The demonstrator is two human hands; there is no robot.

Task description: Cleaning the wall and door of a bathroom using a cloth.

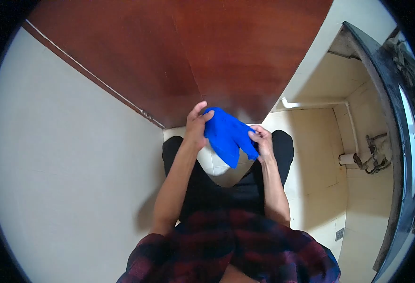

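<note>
A bright blue cloth (225,132) is stretched between my two hands, above my parted knees. My left hand (197,125) holds its upper left edge, with the thumb on the cloth and the fingers behind it. My right hand (263,141) pinches its right side between thumb and fingers. Two flaps of the cloth hang down with a notch between them; whether it is a garment or a rag I cannot tell.
A reddish-brown wooden door (207,63) stands just ahead, with a pale wall (69,152) at left. At right, a dark-edged counter (387,88) overhangs a white pipe (317,104) and a drain pipe (347,159). A floor drain (339,234) lies at lower right.
</note>
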